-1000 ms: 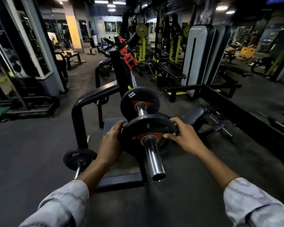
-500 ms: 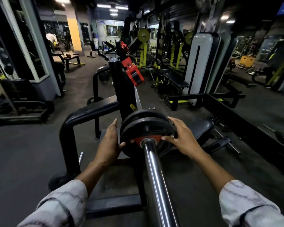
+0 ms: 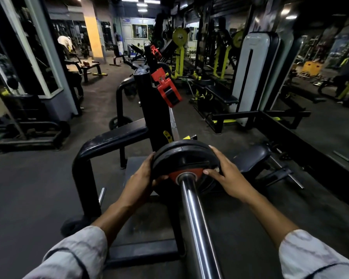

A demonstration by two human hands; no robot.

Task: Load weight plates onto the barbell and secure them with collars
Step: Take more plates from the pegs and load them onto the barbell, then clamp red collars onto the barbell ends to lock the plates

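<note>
A chrome barbell sleeve (image 3: 195, 222) runs from the bottom of the view up to a black weight plate (image 3: 186, 158) with a red hub. A second black plate sits flush behind it, only its rim showing. My left hand (image 3: 143, 178) grips the front plate's left edge, thumb on its face. My right hand (image 3: 228, 174) holds the right edge, fingers over the rim and thumb near the hub. The bar rests on a black rack upright (image 3: 149, 109) with a red hook (image 3: 166, 91). No collar is visible.
A black curved frame rail (image 3: 101, 143) stands left of the plates. A padded bench seat (image 3: 250, 158) lies to the right. A small plate on a peg (image 3: 71, 226) sits low left. Gym machines and benches fill the background, and a person in white stands far left.
The plate in my hands has slid inward along the sleeve until it meets the inner plate. More bare sleeve now shows toward me. Both hands stay on the plate.
</note>
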